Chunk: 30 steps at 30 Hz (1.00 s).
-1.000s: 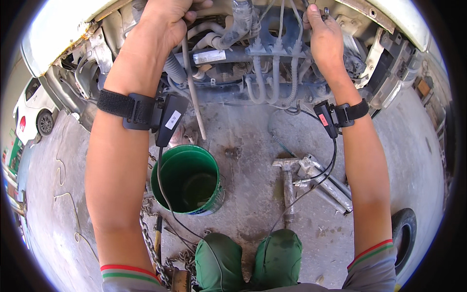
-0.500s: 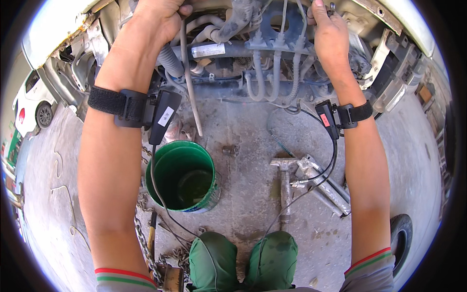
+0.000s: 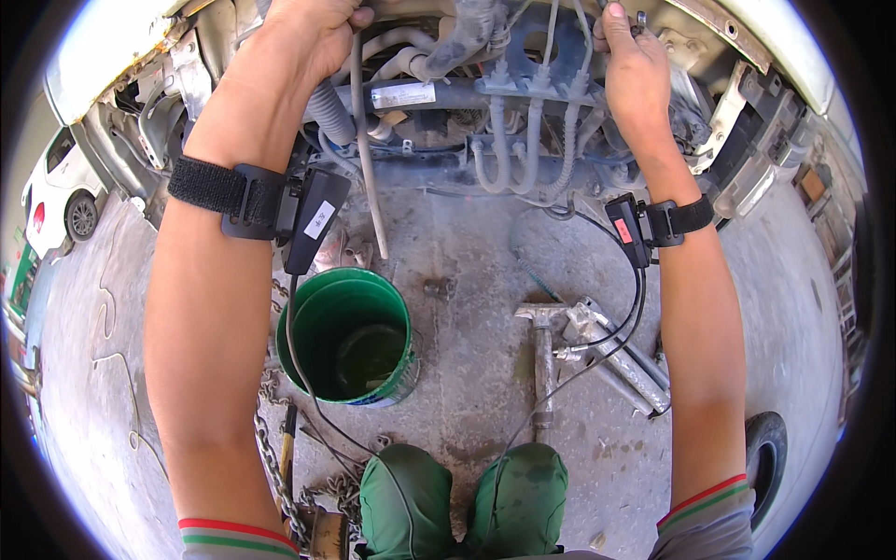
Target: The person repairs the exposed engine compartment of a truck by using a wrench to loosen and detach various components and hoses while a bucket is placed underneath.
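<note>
My left hand [image 3: 322,33] is closed at the top edge, with its fingers curled and their grip partly cut off. From just under those fingers a long thin grey rod [image 3: 367,140] hangs down, its lower end over the floor; I cannot tell whether the hand holds it. My right hand [image 3: 637,70] is closed at the upper right, thumb up. A small metal piece [image 3: 640,19] shows beside its fingertips, and what they grip is mostly hidden. Between the hands are grey U-shaped hoses [image 3: 527,173] and a corrugated hose [image 3: 329,114] in the vehicle's opened front.
Below stands a green bucket [image 3: 408,359] with some liquid in it. A metal tool with a T-shaped head [image 3: 543,359] and a grey metal cylinder tool [image 3: 621,359] lie on the floor. A chain [image 3: 271,462] lies lower left, a tyre [image 3: 767,457] lower right. Black cables run from my wrists.
The view has shifted very slightly. Both hands stay closed in nearly the same places, and the grey rod hangs as before.
</note>
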Motion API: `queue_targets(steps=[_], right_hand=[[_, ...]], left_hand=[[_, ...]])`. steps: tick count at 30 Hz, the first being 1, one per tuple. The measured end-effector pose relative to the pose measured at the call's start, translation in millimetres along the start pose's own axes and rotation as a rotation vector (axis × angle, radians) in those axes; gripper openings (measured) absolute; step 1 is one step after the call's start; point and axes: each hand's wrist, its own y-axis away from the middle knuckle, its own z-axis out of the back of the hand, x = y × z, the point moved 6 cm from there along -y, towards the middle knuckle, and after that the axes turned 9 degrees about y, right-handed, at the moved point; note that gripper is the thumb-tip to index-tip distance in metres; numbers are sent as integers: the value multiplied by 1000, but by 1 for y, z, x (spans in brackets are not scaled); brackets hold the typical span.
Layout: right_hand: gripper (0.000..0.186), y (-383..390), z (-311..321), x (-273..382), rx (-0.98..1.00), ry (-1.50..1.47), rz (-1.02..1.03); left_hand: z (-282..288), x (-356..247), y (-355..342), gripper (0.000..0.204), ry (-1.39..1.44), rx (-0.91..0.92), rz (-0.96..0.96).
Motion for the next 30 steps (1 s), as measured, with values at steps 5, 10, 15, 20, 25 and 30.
queue_targets(steps=[5,10,15,20,25,30], right_hand=[[55,-9,-3,-34,45,18,-114],[56,-6,-6,-28,42,9,-123],[57,-7,-4,-31,47,35,-115],[57,-7,-1,-32,44,103,-107],[56,-7,-5,-25,40,92,-55],[58,-8,-3,-27,51,143,-58]], left_hand=[[-15,-3,11,5,-71,-69,53],[-9,-3,8,8,-105,-7,12],[-24,-8,18,15,-8,26,93],[-28,-7,25,15,4,27,87],[-30,-9,34,15,17,46,-11],[-36,-10,53,19,-33,-153,-293]])
